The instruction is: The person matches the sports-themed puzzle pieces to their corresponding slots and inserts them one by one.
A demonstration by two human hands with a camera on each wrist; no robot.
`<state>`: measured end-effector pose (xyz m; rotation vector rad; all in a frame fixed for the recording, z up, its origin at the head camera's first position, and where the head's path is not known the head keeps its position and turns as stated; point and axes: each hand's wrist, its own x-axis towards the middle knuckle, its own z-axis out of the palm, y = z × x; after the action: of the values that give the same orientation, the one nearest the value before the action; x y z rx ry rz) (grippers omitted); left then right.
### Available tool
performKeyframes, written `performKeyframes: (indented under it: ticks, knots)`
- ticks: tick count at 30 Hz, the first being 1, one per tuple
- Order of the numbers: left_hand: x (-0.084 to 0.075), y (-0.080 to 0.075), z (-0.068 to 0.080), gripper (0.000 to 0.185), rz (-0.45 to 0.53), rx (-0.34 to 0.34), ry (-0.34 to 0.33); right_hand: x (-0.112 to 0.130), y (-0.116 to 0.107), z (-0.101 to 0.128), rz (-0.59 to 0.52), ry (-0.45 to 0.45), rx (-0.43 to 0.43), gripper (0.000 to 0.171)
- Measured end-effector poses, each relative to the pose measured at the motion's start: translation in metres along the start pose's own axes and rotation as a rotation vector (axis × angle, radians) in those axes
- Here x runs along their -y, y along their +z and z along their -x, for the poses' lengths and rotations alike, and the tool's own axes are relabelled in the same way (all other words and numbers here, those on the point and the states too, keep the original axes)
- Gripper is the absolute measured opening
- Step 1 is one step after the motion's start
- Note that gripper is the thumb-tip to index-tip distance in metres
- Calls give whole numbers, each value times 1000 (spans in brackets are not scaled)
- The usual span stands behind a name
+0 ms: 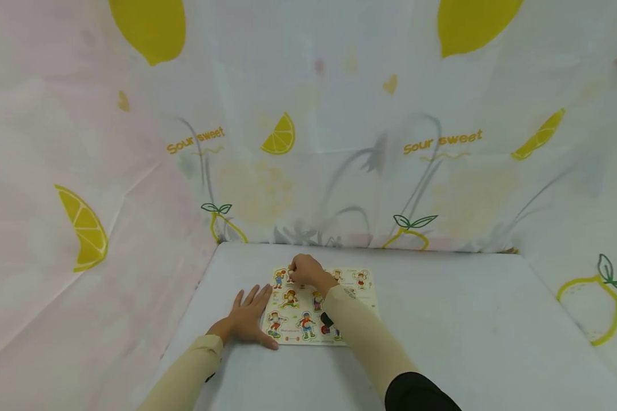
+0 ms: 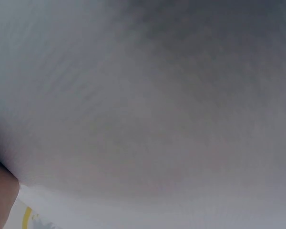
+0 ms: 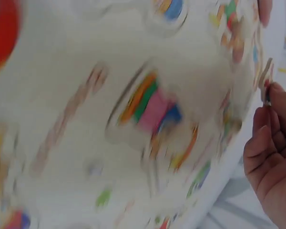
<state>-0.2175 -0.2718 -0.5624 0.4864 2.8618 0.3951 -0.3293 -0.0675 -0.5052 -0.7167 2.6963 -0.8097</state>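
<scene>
A pale puzzle board point(image 1: 366, 299) with cartoon sports figures lies flat on the white table. My right hand point(image 1: 308, 271) is over its far left part; the right wrist view shows thumb and fingers pinching a small puzzle piece point(image 3: 266, 81) by its edge. Which figure the piece shows is too blurred to tell. Along the board's left edge my left hand point(image 1: 249, 317) rests with fingers spread, its thumb by the near left corner. Figures such as the helmeted one point(image 1: 307, 326) show on the board, while my right forearm hides others.
White tabletop point(image 1: 452, 319) stretches to the right of the board. Behind it hangs a lemon-print curtain point(image 1: 334, 188), with more of the cloth at both sides. The left wrist view holds mostly blurred white surface point(image 2: 148, 143) and a bit of skin.
</scene>
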Motion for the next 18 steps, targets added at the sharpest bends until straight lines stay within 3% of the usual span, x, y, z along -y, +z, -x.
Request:
performKeyframes:
  ticks: [2, 6, 9, 13, 18]
  knots:
    - [0, 0, -3, 152, -23, -2, -3, 6, 7, -8, -2, 10, 12, 29]
    - [-6, -4, -1, 147, -28, 8, 10, 17, 21, -14, 8, 56, 23, 25]
    - [-8, -1, 1, 143, -28, 15, 31, 19, 28, -12, 25, 76, 12, 33]
    - [-7, -2, 3, 139, -57, 17, 43, 21, 32, -14, 68, 50, -22, 49]
    - [-7, -9, 4, 138, -71, 12, 46, 27, 35, -20, 128, 64, -59, 40]
